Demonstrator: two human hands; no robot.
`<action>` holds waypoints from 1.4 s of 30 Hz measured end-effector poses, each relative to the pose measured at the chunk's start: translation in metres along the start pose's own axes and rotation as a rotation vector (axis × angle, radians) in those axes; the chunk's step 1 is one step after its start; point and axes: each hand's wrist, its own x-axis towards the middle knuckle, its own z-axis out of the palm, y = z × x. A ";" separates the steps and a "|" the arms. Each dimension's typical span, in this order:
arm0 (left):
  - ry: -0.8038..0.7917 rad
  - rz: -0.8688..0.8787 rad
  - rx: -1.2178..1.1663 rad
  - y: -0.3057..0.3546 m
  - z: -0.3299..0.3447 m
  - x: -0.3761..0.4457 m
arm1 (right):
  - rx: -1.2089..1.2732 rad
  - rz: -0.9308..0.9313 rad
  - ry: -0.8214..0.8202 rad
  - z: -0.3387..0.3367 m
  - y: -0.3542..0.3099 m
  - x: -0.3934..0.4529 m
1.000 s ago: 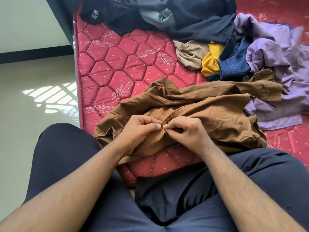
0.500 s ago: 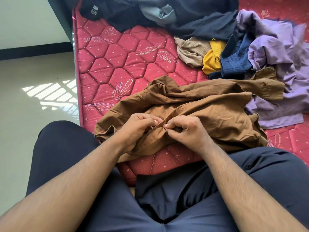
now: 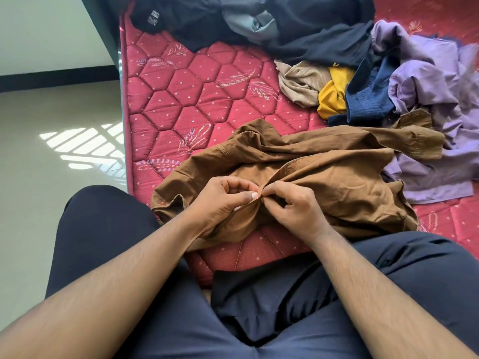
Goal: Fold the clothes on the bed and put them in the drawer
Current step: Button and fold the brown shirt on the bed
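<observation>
Fingertips of the left hand (image 3: 223,200) and right hand (image 3: 290,206) were buried in the placket of the brown shirt (image 3: 337,177), so no telling what was pinched there. Shirt's near hem was hidden under both wrists. Purple shirt (image 3: 435,104) was blurred along its right side and cut off by the frame edge. Black garment (image 3: 166,19) was cropped at the top, its label print too small to read. Both forearms were cut off at the bottom edge.

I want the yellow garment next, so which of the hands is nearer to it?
Right. The right hand pinches the brown shirt below the yellow garment; the left hand pinches it further left, farther away.
</observation>
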 end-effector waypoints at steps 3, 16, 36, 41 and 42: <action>-0.002 0.029 0.067 0.001 -0.001 -0.001 | 0.046 0.078 0.035 -0.001 -0.001 -0.001; -0.047 0.024 0.217 -0.004 0.000 -0.004 | -0.050 -0.046 -0.173 -0.015 0.014 0.005; -0.097 0.256 0.327 -0.004 0.003 0.000 | -0.172 -0.049 0.025 -0.009 -0.003 0.002; -0.160 0.187 0.375 0.005 -0.004 0.002 | -0.119 0.114 -0.128 -0.020 -0.006 0.008; -0.153 0.148 0.363 0.006 -0.001 0.001 | -0.121 0.171 -0.198 -0.026 -0.004 0.009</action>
